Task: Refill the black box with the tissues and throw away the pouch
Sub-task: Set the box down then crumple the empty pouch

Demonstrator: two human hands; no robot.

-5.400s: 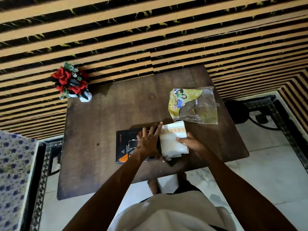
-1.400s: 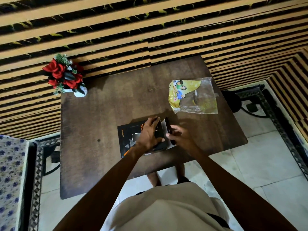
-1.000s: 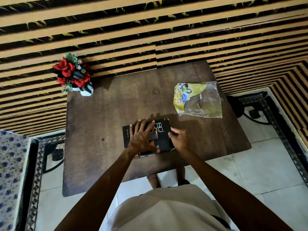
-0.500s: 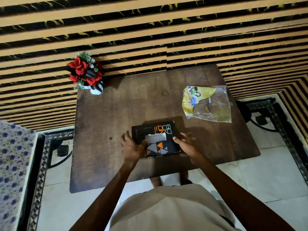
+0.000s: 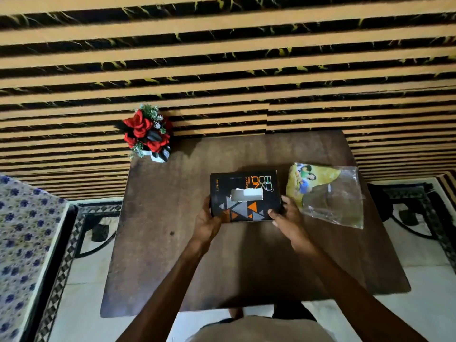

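The box (image 5: 245,196), black with orange and grey triangles and orange lettering on its lid, lies flat on the worktop (image 5: 172,218), a little beyond the worktop's middle. A white tissue (image 5: 246,194) pokes up through the slot in the centre of the lid.

My left hand (image 5: 208,219) grips the box at its near left corner, thumb on the left edge and fingers (image 5: 223,218) curled against the near side. My right hand (image 5: 287,218) grips the near right corner, its fingers (image 5: 274,214) wrapped round the edge. Both hands are closed on the box.

Just right of the box, nearly touching it, lies the pouch (image 5: 325,195), a flattened clear plastic bag with a yellow printed panel at its left end. It looks empty. My right hand is close beside its near left corner; I cannot tell whether they touch.

Far left of the box, at the worktop's far left corner, stands a small white pot of red flowers (image 5: 148,134). Beyond the box rises a wall (image 5: 222,58) of tan and black stripes. Well left of the box, past the worktop's edge, is a cloth (image 5: 22,243) with blue flowers. Pale floor tiles (image 5: 419,317) surround the worktop.
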